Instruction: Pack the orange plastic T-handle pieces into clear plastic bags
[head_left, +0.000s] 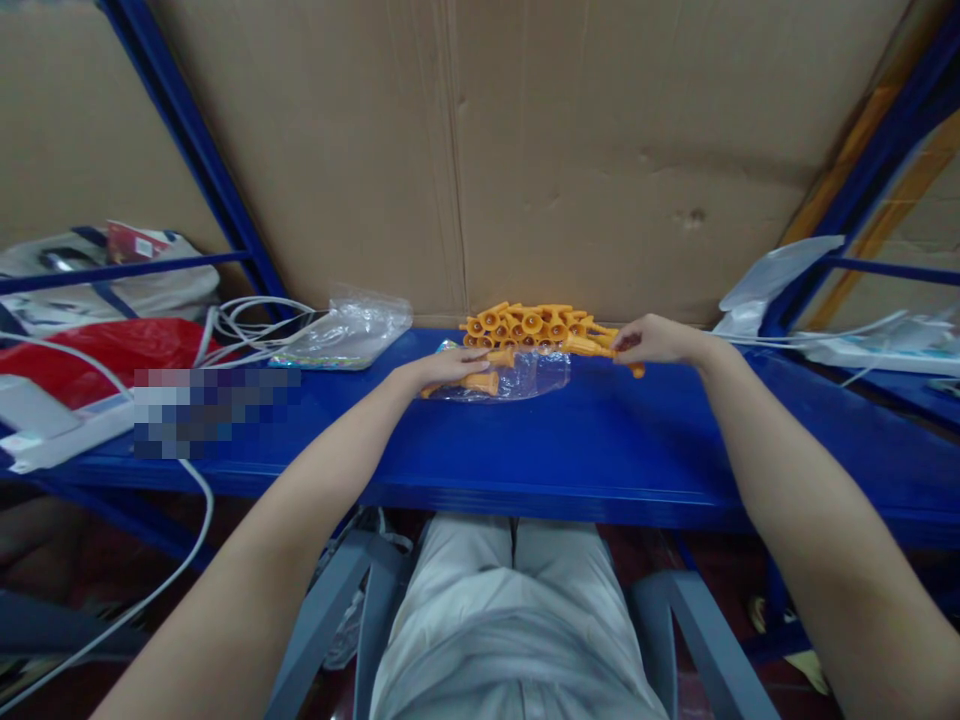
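Orange cone pieces [532, 323] are stacked loose along the far edge of the bench [555, 450], beside the cardboard [555, 150]. Left hand [448, 368]: grip appears closed on a single cone [501, 358] above a clear plastic bag [536, 375]. Right hand [651, 340]: fingertips at the pile's right end; whether the grip is closed cannot be determined.

Risks, as judged: the pieces look round-sided and unrestrained, so disturbing that end could set the stack rolling toward the near edge. The thin bag, lying flat and crumpled, could snag a cone or slide under the left hand.
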